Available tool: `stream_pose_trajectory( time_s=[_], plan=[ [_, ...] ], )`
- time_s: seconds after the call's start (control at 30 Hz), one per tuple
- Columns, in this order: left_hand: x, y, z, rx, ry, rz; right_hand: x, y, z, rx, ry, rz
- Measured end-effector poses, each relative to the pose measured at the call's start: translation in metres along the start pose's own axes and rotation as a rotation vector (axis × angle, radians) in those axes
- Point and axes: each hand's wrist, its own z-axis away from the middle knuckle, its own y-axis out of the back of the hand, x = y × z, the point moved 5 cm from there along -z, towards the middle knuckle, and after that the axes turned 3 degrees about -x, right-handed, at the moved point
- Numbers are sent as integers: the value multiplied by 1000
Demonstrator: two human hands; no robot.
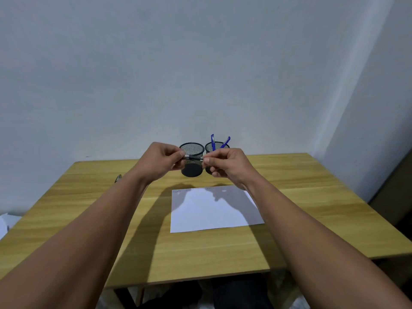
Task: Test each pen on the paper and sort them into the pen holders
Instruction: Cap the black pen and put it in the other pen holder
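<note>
- A smooth wooden table (301, 230) with a pale grained veneer is seen nearest, its surface flat and matt
- A white sheet of paper (214, 210) lies flat on it, thin and plain, with faint scribbles along the far edge; the next test stroke is best made on a blank part, with the sheet kept from sliding
- Above the paper a dark pen (193, 157) is held level in the air, a slim cylinder with a pale metallic band near its left end
- The left hand (160, 162) pinches one end and the right hand (225, 167) the other, fingers curled; whether a cap is being pulled cannot be told
- A straight pull along the barrel is judged wise, so that nothing slips
- Just behind stand two round black mesh pen holders, the left one (191, 149) apparently empty, the right one (217, 146) holding two blue pens (213, 141)
- A further pen (118, 178) lies near the left table edge
</note>
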Motion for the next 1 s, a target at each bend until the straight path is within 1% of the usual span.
stream_pose_trajectory(
  time_s=[0.07,0.1,0.17,0.2,0.27,0.33,0.4,0.53,0.63,0.7,0.8,0.9,1.0],
  plan=[
    [9,-1,-9,-15,-35,-33,0,6,-1,7,2,-16],
    [13,-1,-13,-40,-48,-74,-1,9,-2,-1,1,36],
    [19,-2,-21,-76,-66,-133,-8,12,-9,-40,9,250],
    [20,-1,-26,-63,-67,-107,-13,12,-15,-66,17,368],
    [20,3,-35,42,-68,8,-25,12,-32,-78,44,573],
    [11,8,-44,188,-79,23,-37,16,-53,0,80,665],
    [-7,8,-49,273,-78,-75,-48,20,-72,104,116,637],
    [-55,-4,-61,265,2,-225,-51,21,-108,228,163,552],
    [-83,-10,-75,250,105,-290,-44,14,-129,286,183,567],
    [-98,-13,-86,222,162,-313,-36,9,-140,297,163,614],
    [-112,-17,-99,201,201,-352,-18,3,-152,286,118,669],
    [-123,-18,-106,212,196,-320,-2,0,-162,273,76,731],
    [-128,-18,-108,222,170,-275,8,-2,-165,249,35,740]
  ],
)
